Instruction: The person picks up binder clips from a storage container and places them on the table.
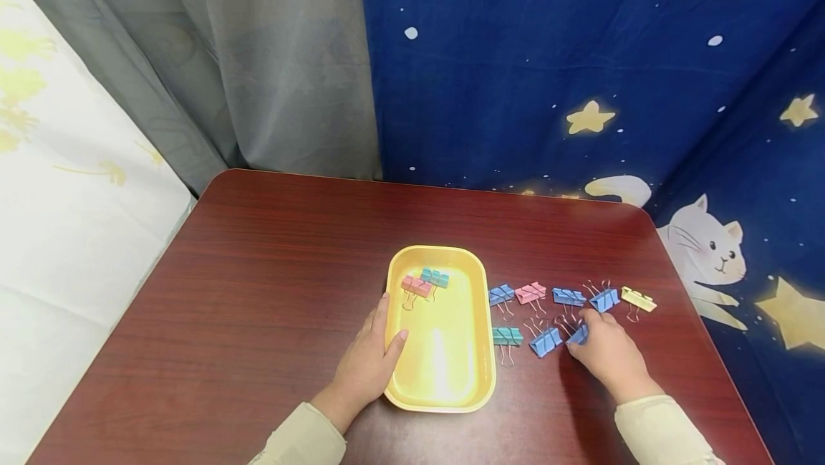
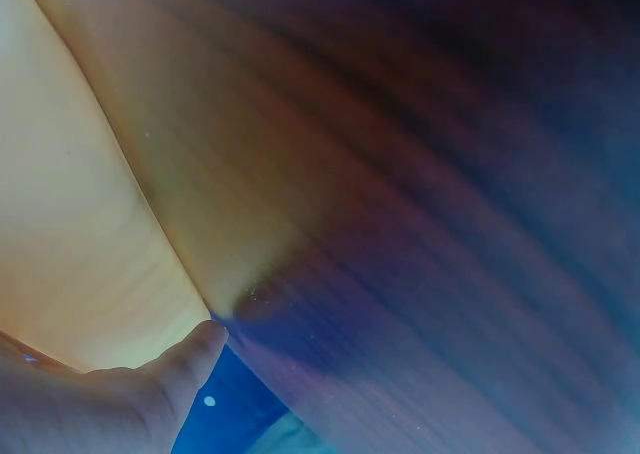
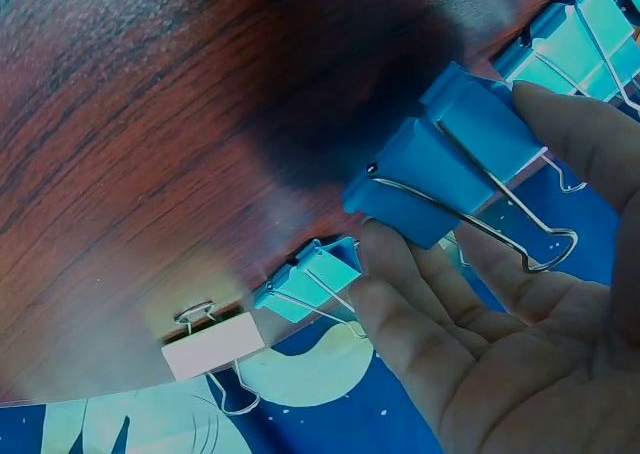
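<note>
My left hand (image 1: 364,365) grips the left side of a yellow tray (image 1: 464,339), its thumb over the rim and its fingers along the outer wall. Inside that tray lie a pink binder clip (image 1: 419,286) and a teal binder clip (image 1: 436,278). To the right, my right hand (image 1: 609,350) pinches a blue binder clip (image 3: 450,164) between thumb and fingers. Near this hand on the table are another blue clip (image 1: 546,343), one more blue clip (image 1: 604,301) and a yellow clip (image 1: 638,298). The left wrist view shows the tray's outer wall (image 2: 90,204) and part of the hand.
Beside the tray's right edge lie a teal clip (image 1: 507,337) and a blue clip (image 1: 500,295). A pink clip (image 1: 531,293) and a blue clip (image 1: 568,297) continue the back row. The brown table (image 1: 258,293) ends at curtains (image 1: 490,92) behind.
</note>
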The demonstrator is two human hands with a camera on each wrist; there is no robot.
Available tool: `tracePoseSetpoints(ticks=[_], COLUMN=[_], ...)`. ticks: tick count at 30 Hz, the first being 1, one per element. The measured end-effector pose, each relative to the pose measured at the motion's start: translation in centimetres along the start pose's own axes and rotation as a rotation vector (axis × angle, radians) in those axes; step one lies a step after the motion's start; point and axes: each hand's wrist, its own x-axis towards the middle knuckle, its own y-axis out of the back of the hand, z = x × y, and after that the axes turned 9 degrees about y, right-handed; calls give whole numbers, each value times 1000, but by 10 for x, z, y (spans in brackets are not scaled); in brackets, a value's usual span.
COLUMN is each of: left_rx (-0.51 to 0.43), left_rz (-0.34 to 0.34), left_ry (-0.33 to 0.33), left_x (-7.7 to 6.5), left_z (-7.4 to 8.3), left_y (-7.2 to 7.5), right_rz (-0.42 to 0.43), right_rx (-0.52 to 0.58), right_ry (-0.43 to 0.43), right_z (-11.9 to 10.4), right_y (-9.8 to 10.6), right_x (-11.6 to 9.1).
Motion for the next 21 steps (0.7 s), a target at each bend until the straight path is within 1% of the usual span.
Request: tracePoseSetpoints(ticks=[5,13,21], left_rx=[0,0,-3], left_rz=[1,-8,-6], left_ry=[-2,3,1], left_x=[0,0,0], left_z=[0,1,1], left_y=[0,1,1], right_rz=[-16,-50,-55], right_rx=[-5,-4,1], right_ry=[2,-22,-34], right_z=[1,1,2], right_y=[0,0,0], right_x=[1,3,3])
